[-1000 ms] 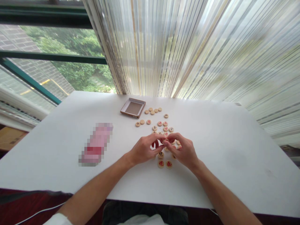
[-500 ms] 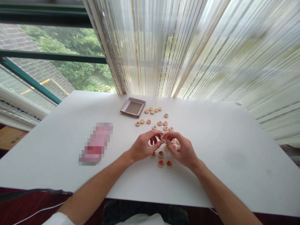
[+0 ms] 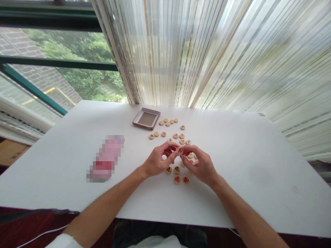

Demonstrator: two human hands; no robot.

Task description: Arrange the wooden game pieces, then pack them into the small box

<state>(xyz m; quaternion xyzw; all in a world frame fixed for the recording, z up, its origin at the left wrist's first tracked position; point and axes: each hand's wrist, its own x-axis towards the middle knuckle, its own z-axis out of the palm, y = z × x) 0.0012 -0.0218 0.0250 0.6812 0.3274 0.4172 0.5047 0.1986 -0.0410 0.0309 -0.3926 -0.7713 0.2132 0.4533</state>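
Observation:
Between the fingertips of both hands is a round wooden Chinese chess piece, its red character facing me. My left hand grips it from the left with the fingers curled, and my right hand pinches its right side. Below the hands lie two pieces with black characters and two with red ones. More red pieces are partly covered by my right hand. Past the fingers lie further red pieces and black ones, all flat on the table.
The white table carries a shallow square box part at the back. Several blank-faced pieces lie beside it. A pixelated pink item is at the left. A strip curtain hangs behind the table, by a window.
Both hands stay in nearly the same place. The left thumb has shifted up onto the held piece, which is turned slightly and now partly covered.

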